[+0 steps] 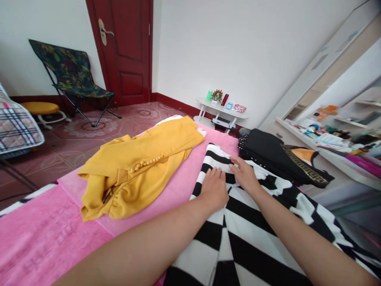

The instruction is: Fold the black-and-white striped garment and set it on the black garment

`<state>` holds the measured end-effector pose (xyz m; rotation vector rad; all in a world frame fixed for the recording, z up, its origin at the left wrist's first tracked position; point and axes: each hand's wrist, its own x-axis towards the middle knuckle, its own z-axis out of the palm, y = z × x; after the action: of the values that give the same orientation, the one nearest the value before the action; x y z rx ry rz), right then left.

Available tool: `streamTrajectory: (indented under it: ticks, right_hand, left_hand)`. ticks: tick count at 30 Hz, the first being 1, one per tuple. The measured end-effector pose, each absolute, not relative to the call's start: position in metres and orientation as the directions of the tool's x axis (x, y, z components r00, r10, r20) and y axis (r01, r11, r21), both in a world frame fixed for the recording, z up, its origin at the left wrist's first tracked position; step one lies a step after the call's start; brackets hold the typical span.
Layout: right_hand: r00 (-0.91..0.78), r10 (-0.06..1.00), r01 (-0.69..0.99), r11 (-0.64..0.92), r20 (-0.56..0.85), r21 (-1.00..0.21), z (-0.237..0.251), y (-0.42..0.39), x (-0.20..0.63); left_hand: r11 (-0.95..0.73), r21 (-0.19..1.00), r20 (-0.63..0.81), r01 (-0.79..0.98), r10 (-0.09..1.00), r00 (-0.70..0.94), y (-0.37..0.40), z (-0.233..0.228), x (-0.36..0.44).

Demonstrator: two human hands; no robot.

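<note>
Nearest to me, the black-and-white striped garment (238, 234) lies spread over the pink bed cover (44, 238), running from my lap side up toward the far edge. Both my arms reach out along it. My left hand (213, 190) lies flat, palm down, fingers together, pressing the cloth near its upper end; my right hand (245, 174) lies just beside it, also open and flat, fingertips at the top fold. Neither hand grips anything; they only press.

I judge the striped piece laid out and partly smoothed, with its far end turned under or doubled, though I cannot tell how many layers lie there. The long lower part toward me is not yet folded.

Further left, the yellow jacket (139, 167) lies loose and rumpled, unfolded, well apart from my hands. To the right, a black garment with gold trim (279, 159) is heaped by the bed's edge, also unfolded. Beyond stand a small white shelf (222, 109), a folding chair (71, 75) and a red door (125, 47).
</note>
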<state>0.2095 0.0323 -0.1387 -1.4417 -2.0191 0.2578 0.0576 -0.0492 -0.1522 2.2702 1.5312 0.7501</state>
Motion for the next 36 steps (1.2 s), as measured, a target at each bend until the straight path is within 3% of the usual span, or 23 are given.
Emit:
streamTrajectory:
  ticks: [5,11,17,22,25,28,36]
  right_hand:
    - [-0.409,0.867,0.827,0.484,0.285,-0.285,-0.150,-0.046,0.233]
    - [-0.457,0.868,0.825,0.495,0.193,-0.272,-0.139,-0.118,0.220]
    - [-0.744,0.660,0.619,0.741,0.107,-0.261,-0.103,-0.197,0.195]
    - [-0.847,0.531,0.524,0.826,-0.021,-0.209,-0.097,-0.227,0.189]
    - [-0.834,0.549,0.543,0.804,-0.048,-0.242,-0.105,-0.230,0.192]
    - [-0.824,0.566,0.538,0.780,-0.007,-0.320,-0.109,-0.229,0.197]
    - [-0.775,0.616,0.491,0.726,0.140,-0.481,-0.104,-0.225,0.204]
  left_hand:
    - [-0.423,0.555,0.333,0.716,0.902,0.275,-0.049,-0.152,0.054]
    - [-0.497,0.537,0.354,0.682,0.866,0.352,-0.049,-0.154,0.050]
    - [-0.550,0.502,0.380,0.668,0.834,0.400,-0.048,-0.155,0.047]
    - [-0.511,0.424,0.369,0.747,0.851,0.373,-0.063,-0.143,0.048]
    - [-0.466,0.386,0.310,0.796,0.878,0.364,-0.073,-0.137,0.051]
    - [-0.430,0.424,0.265,0.797,0.901,0.344,-0.073,-0.135,0.053]
    - [-0.520,0.504,0.312,0.689,0.854,0.416,-0.059,-0.134,0.049]
